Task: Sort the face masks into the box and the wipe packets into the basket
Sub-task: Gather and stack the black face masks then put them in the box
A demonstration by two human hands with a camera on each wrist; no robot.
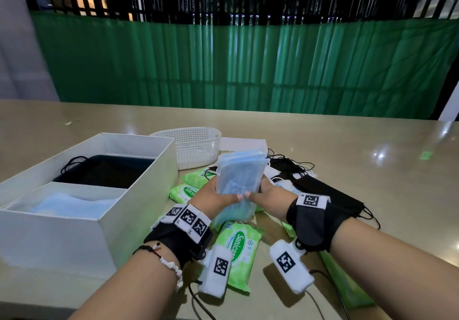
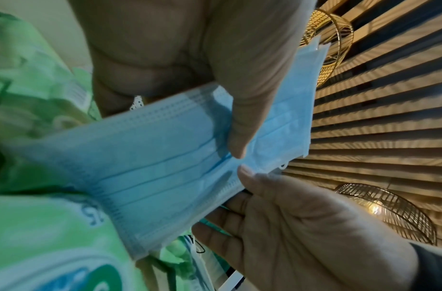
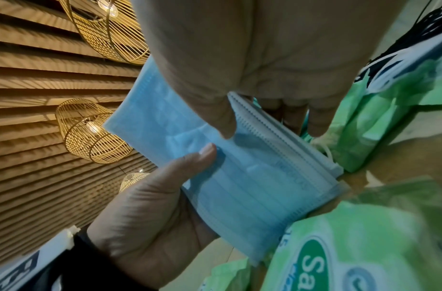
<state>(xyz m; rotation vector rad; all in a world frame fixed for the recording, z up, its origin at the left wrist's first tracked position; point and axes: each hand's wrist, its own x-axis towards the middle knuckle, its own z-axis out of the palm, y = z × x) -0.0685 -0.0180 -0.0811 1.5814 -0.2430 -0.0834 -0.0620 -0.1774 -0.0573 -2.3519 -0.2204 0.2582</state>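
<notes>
Item: stack of blue face masks (image 1: 239, 183). Held on edge above the tabletop (image 1: 347, 160), over the loose wipe packets (image 1: 238, 252). I have it between both hands.

Step in hand: squaring up the stack before it goes to the box (image 1: 139, 178). I judge the next move a carry to my left and a lowering into the near compartment, where blue masks already lie; the far compartment holds black ones. The stack must stay pressed flat or the masks will fan out.

Left hand (image 1: 213, 195): thumb across the front face, fingers curled behind, gripping.

Right hand (image 1: 267, 195): same grip mirrored, thumb tip almost meeting the left thumb.

Remaining: black masks (image 1: 323, 190) on the tabletop to my right; basket (image 1: 193, 145) behind the pile, contents not visible.
</notes>
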